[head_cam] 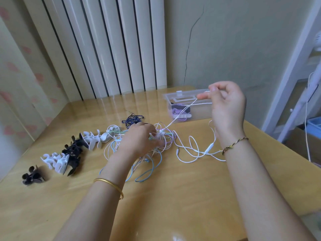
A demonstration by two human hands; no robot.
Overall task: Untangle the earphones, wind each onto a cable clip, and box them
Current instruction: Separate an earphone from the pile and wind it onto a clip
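Left hand (139, 139) fingers curl round the earphone tangle (165, 139), their tips buried among thin glossy cords of white, blue and lilac. Right hand (227, 105) thumb and forefinger pinch a taut white cord (180, 113) running down to the left fingers. Behind the right fingers sits a clear plastic box (201, 113), partly hidden; finned black and white cable clips (73, 150) lie left of the left fingers

Both forearms (251, 180) are bare to the frame's edge. A plain gold bangle (111, 186) circles the left wrist. A thin braided cord bracelet (234, 144), black, yellow and brown, circles the right wrist.
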